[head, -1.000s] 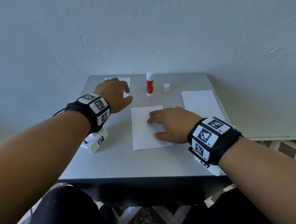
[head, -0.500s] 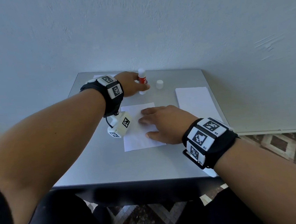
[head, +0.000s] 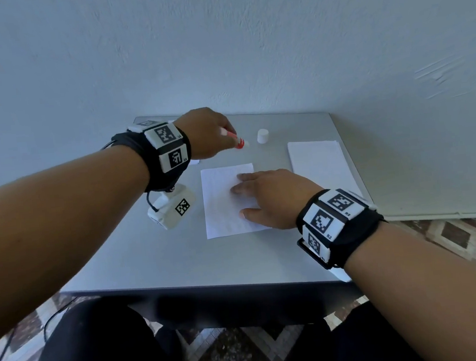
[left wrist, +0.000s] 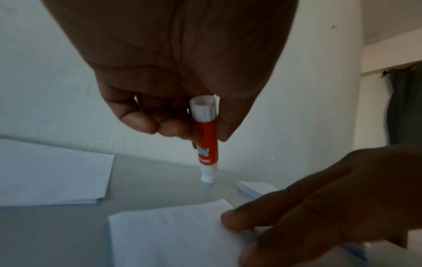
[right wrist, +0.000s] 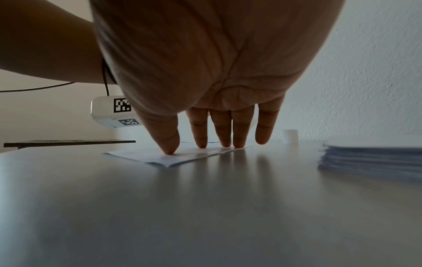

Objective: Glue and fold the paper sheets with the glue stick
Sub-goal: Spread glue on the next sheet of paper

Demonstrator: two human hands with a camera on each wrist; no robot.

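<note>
1. Head view.
   - Left hand (head: 206, 132): grip clenched around the uncapped glue stick (head: 237, 142), tip tilted down, over the far part of the grey tabletop (head: 139, 258).
   - White cap (head: 262, 135): stands alone, just right of the stick.
   - Right hand (head: 268, 197): fingers straight, pressing the single paper sheet (head: 222, 208) flat at centre.
   - Stack of sheets (head: 317, 163): right of the pressed sheet.
   - Progress, judged: sheet unfolded, no glue discernible; gluing and folding both remain.

2. Left wrist view.
   - Glue stick (left wrist: 206, 142): pinched at its upper body by fingers (left wrist: 137, 121) and thumb, knob end toward the palm, white tip pointing down, beyond the far edge of the paper sheet (left wrist: 173, 234), not touching it.
   - Folded paper (left wrist: 50, 173): at left.

3. Right wrist view.
   - Right hand (right wrist: 219, 72): released, holding nothing; fingertips (right wrist: 170, 148) bear on the paper sheet (right wrist: 182, 155).
   - Stack of sheets (right wrist: 370, 159) at right; cap (right wrist: 290, 136) beyond it.
</note>
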